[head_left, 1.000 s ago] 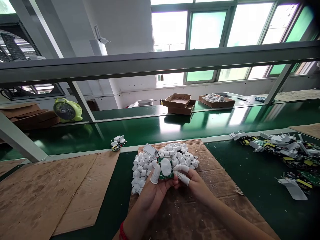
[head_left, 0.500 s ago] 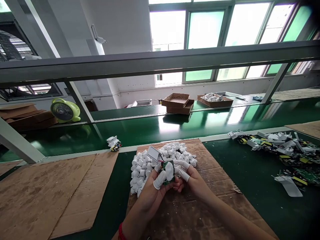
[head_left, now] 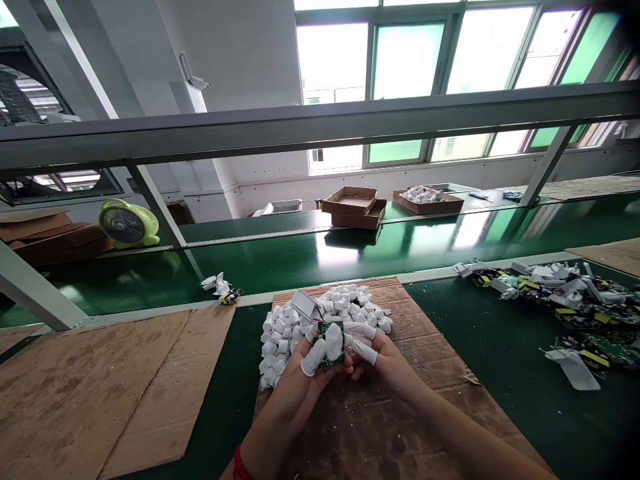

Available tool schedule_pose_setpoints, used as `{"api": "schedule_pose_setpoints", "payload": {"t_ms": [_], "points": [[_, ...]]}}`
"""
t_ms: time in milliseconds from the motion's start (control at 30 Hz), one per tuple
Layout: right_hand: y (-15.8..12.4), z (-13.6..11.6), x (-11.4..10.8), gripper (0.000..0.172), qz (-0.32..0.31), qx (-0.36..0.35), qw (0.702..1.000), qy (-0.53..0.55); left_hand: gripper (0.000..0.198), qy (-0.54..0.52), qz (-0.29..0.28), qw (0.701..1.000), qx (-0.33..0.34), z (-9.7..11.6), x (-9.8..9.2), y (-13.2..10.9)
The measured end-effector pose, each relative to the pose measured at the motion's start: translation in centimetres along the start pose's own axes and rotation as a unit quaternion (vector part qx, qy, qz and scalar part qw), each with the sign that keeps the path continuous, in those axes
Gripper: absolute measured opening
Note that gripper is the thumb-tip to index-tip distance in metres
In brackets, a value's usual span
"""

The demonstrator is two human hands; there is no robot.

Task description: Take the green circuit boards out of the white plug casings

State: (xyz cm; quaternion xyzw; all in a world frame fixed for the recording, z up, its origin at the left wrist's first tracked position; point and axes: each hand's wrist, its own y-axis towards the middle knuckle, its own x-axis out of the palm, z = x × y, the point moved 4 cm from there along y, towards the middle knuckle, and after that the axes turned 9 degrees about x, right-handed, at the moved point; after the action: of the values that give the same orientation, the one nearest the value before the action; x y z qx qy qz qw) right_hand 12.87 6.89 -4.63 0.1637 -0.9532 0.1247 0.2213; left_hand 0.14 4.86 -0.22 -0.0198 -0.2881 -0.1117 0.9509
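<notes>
Both hands are together over a heap of small white chunks (head_left: 283,340). My left hand (head_left: 295,393) and my right hand (head_left: 385,363) pinch a small green circuit board (head_left: 326,364) between them. A white lump (head_left: 334,341) covers much of the board. White finger cots cover several fingertips on both hands. A white plastic casing piece (head_left: 304,304) with wires lies on top of the heap, just beyond my left hand.
The heap rests on a stained cardboard sheet (head_left: 395,413) on a green belt (head_left: 500,373). Broken white casings and circuit boards (head_left: 555,293) lie to the right. A small board with casing (head_left: 223,289) sits near the left, and cardboard trays (head_left: 350,201) stand beyond.
The whole scene has shifted slightly left in view. My hands remain together on the board, which has turned a little between my fingers.
</notes>
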Motion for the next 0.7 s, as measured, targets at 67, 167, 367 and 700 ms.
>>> {"api": "schedule_pose_setpoints", "payload": {"t_ms": [67,167,367,700], "points": [[0.1,-0.3,-0.2,0.042,0.000,-0.027,1.000,0.007,0.047,0.046,-0.035,0.998,0.007,0.0,0.1,-0.1],[0.0,-0.8,-0.6,0.034,0.023,-0.054,0.997,0.051,0.050,0.098,-0.112,0.989,-0.011,-0.2,0.6,-0.6],[-0.5,-1.9,-1.0,0.036,0.102,-0.037,0.988,0.106,0.052,0.179,-0.262,0.945,-0.086,-0.4,2.3,-2.1],[-1.9,-4.2,-1.0,0.034,-0.014,-0.074,0.992,0.099,0.073,0.282,-0.168,0.940,-0.092,-0.1,0.7,-1.3]]}}
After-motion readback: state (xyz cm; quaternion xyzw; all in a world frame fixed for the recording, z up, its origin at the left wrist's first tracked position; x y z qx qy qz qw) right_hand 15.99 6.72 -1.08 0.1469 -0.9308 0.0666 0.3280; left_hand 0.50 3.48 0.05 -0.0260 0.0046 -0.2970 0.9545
